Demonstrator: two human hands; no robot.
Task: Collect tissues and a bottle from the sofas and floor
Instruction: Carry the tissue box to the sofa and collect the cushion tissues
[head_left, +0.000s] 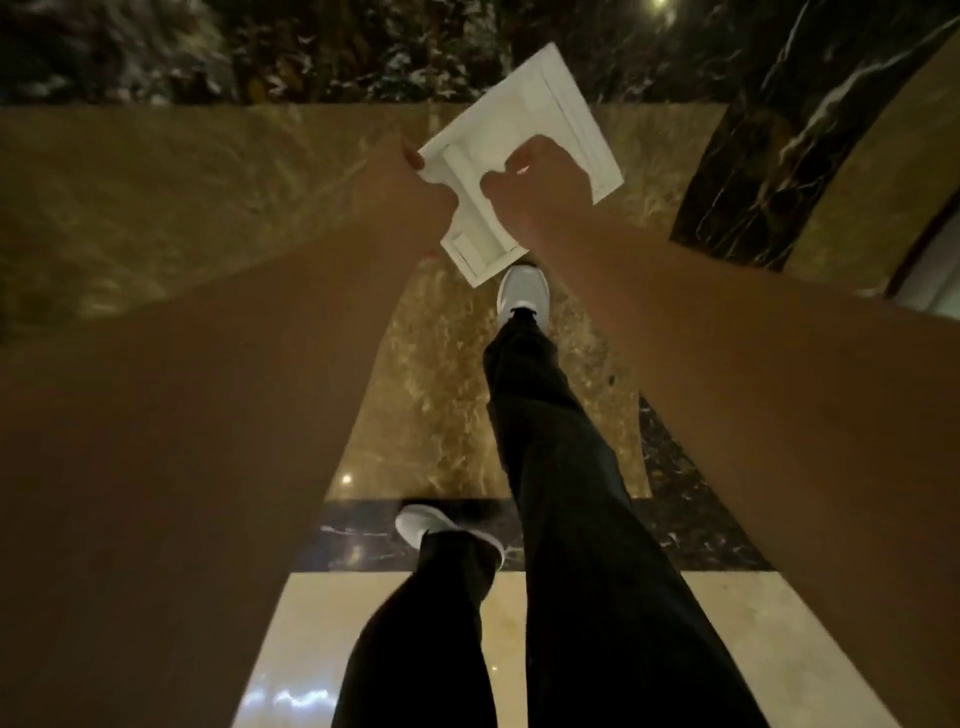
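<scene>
A flat white folded tissue (524, 119) with creased panels hangs in the air in front of me, above the marble floor. My left hand (402, 189) pinches its left edge near the corner. My right hand (540, 179) is closed on its middle from the right side. Both forearms stretch forward from the bottom corners of the view. No bottle and no sofa is in view.
Polished tan marble floor (426, 395) with dark veined bands (748, 135) runs under me. My legs in black trousers and white shoes (522, 291) step forward, right foot ahead. A dark patterned surface (260, 47) lies at the far edge.
</scene>
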